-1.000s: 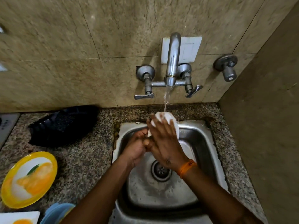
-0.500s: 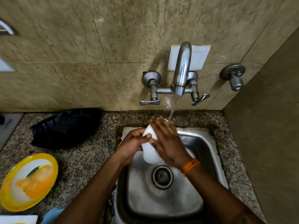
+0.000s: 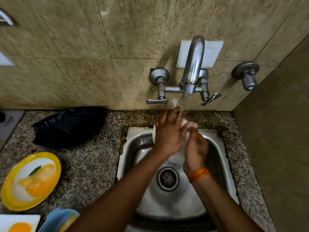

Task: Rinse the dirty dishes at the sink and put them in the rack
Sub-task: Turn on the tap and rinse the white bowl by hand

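Observation:
A small white dish [image 3: 154,132] is held upright over the steel sink [image 3: 222,166], under the water running from the tap [image 3: 192,72]. My left hand [image 3: 168,134] lies across the dish's face with its fingers spread and straight, and the stream hits its fingertips. My right hand [image 3: 195,146], with an orange thread at the wrist, grips the dish's right edge with curled fingers. Most of the dish is hidden behind both hands. Dirty dishes wait on the left counter: a yellow-rimmed plate [image 3: 31,180] with orange smears, a blue bowl [image 3: 58,220] and a white plate [image 3: 18,223].
A black ribbed tray-like item [image 3: 70,124] lies on the granite counter [image 3: 90,164] left of the sink. Two tap levers and a separate wall valve [image 3: 247,76] stick out above the basin. A side wall closes in on the right.
The hands swapped roles: my left hand moved from holding the dish's left edge to spreading across its face, my right hand now grips the right edge. The dish rose nearer the tap.

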`<state>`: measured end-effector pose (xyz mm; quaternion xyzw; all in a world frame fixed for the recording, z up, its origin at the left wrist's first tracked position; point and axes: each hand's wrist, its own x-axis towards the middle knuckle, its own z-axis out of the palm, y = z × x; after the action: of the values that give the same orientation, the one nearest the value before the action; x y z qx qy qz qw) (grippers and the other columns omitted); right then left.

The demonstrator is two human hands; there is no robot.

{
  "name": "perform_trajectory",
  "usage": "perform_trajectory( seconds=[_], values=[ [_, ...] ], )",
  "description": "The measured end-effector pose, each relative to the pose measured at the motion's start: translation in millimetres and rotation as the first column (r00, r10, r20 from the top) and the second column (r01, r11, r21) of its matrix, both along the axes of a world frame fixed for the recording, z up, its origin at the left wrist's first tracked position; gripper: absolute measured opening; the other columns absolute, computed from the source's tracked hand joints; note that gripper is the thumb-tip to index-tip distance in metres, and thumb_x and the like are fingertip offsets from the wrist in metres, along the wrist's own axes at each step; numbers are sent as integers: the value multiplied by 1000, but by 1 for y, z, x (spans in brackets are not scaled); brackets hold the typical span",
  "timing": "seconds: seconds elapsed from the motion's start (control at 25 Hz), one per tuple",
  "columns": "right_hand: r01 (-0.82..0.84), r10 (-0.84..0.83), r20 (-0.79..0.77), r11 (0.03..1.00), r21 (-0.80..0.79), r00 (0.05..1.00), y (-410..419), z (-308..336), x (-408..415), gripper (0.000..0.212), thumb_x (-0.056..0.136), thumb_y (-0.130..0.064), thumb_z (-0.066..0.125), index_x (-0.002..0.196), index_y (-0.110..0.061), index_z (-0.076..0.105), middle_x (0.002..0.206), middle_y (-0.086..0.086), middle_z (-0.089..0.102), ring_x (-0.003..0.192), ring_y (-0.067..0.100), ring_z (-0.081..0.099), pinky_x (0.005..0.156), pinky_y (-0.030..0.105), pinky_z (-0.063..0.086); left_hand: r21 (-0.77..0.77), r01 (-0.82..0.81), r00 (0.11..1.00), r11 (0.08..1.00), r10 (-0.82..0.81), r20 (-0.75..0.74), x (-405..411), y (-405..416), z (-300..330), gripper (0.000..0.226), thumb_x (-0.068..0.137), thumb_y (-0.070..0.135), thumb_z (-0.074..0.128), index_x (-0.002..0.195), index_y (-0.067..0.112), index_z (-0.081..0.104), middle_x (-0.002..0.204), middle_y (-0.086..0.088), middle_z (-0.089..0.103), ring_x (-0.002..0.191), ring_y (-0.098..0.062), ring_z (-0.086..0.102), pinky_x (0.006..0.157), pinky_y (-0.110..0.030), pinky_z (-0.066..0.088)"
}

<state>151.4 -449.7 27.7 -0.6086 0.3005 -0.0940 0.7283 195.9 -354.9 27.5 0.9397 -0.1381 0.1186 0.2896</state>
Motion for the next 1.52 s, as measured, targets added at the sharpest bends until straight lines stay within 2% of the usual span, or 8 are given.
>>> perform_trajectory(
  seconds=[0.2, 0.36, 0.64, 0.88, 0.96, 1.08, 1.32, 1.52],
  values=[
    [255, -256, -8, 962, 98, 967, -7, -4, 2, 59, 101, -56, 50, 73, -9, 73, 75, 1, 77, 69, 17, 70, 67, 29, 56, 27, -113, 990, 993, 110, 92, -9, -26, 18, 42, 104, 49, 34, 117, 28, 68, 126, 2, 66, 118, -26, 56, 103, -49, 40],
    [282, -260, -110, 903, 325, 959, -13, -9, 11, 58, 99, -61, 49, 94, -8, 74, 107, 17, 77, 94, 34, 75, 89, 50, 60, -333, -281, 960, 900, 261, -104, 13, 0, 9, 47, 102, 49, 39, 93, 17, 72, 88, -6, 74, 85, -28, 66, 74, -39, 50],
    [93, 4, -208, 885, 457, 978, -37, -32, 30, 54, 102, -51, 44, 131, -12, 68, 128, 16, 71, 114, 40, 67, 95, 55, 56, -769, -533, 678, 352, -366, -637, -8, 58, 0, 43, 98, 51, 57, 116, 16, 74, 107, -5, 79, 98, -22, 74, 89, -49, 59],
    [143, -133, -250, 989, 23, 959, -25, 6, 61, 35, 94, -43, 60, 79, -11, 66, 88, 7, 72, 90, 32, 71, 85, 47, 59, -840, -505, 688, 199, -495, -531, -37, 89, 0, 28, 101, 23, 54, 123, 16, 69, 122, -6, 76, 109, -21, 73, 85, -38, 63],
    [-9, -48, -168, 947, -321, 985, -12, 10, 58, 56, 98, -60, 43, 95, -11, 70, 101, 10, 72, 104, 34, 67, 93, 44, 53, -838, -536, 717, 107, -466, -518, -42, 81, 0, 27, 101, 19, 54, 123, 14, 68, 121, -6, 76, 108, -21, 73, 83, -39, 63],
    [-286, 338, -105, 547, -787, 935, 5, -1, 39, 78, 100, -64, 17, 157, -14, 35, 164, 13, 33, 154, 27, 26, 127, 42, 19, -812, -584, 738, -12, -424, -524, -42, 63, 3, 30, 101, 17, 54, 127, 8, 65, 118, -9, 77, 105, -21, 75, 83, -39, 64],
    [-465, 765, -306, -11, -885, 566, -2, -34, -22, 81, 102, -64, 22, 163, -18, -4, 172, 3, -6, 159, 17, -5, 129, 44, 4, -778, -607, 779, -160, -313, -543, -35, 69, -8, 34, 106, 14, 49, 135, 1, 60, 120, -18, 75, 105, -29, 75, 77, -41, 64],
    [-522, 552, -286, 335, -784, 784, -21, -32, 4, 86, 98, -69, 22, 164, -18, 1, 172, 5, 3, 159, 23, 5, 129, 47, 12, -751, -601, 791, -273, -336, -510, -40, 60, -6, 40, 103, 17, 52, 140, 0, 55, 135, -22, 66, 120, -30, 69, 92, -46, 61]
  ],
)
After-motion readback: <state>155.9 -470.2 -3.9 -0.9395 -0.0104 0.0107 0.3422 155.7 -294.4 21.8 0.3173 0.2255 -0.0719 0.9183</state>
